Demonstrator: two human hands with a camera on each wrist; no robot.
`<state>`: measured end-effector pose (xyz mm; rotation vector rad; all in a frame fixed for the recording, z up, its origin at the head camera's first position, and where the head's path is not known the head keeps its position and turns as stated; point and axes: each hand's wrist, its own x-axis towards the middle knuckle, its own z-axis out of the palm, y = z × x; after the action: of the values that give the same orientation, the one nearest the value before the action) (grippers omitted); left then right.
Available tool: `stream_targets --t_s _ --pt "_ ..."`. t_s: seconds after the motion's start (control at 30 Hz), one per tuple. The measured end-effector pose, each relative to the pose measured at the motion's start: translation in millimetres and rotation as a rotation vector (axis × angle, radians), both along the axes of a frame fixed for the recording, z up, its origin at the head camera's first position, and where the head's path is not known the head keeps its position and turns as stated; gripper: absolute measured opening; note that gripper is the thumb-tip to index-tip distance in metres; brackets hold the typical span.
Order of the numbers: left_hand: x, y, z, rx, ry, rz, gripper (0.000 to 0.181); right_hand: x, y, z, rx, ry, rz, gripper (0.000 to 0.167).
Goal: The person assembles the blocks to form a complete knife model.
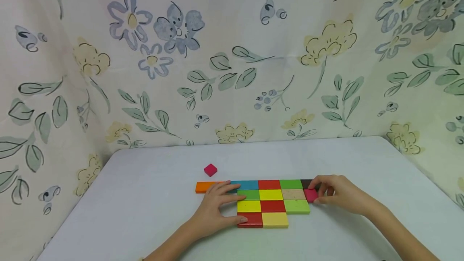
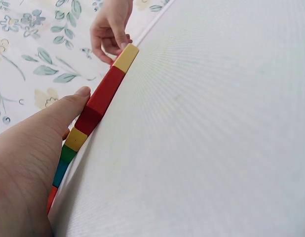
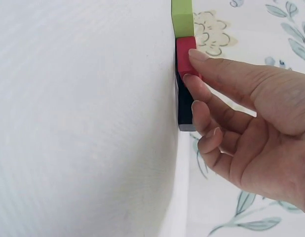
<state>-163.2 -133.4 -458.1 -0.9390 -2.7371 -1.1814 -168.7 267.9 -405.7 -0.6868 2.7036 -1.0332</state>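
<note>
Colored wooden blocks lie flat in touching rows, forming a stepped shape. At the right end of the second row is a small pinkish-red block [image 1: 310, 195], which my right hand [image 1: 340, 193] pinches between thumb and forefinger. The right wrist view shows that pinkish-red block [image 3: 185, 52] between a light green block [image 3: 182, 19] and a black block [image 3: 186, 112]. My left hand [image 1: 213, 209] rests along the left side of the rows with fingers spread. Its thumb touches a dark red block [image 1: 251, 221]; its fingertips lie on the blue and green blocks, partly hiding them.
Another small pinkish-red block [image 1: 210, 170] lies alone behind the rows. An orange block [image 1: 204, 187] forms the left end of the back row. The white table [image 1: 145, 196] ends at a flower-printed cloth [image 1: 232, 92] behind and at both sides.
</note>
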Motion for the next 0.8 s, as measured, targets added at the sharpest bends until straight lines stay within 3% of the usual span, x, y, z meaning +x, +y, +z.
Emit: stream_targets --t_s 0.8 --pt "1.3 -0.1 0.5 0.004 0.004 0.006 0.054 0.2 -1.1 -3.9 0.012 0.028 -0.021 0.027"
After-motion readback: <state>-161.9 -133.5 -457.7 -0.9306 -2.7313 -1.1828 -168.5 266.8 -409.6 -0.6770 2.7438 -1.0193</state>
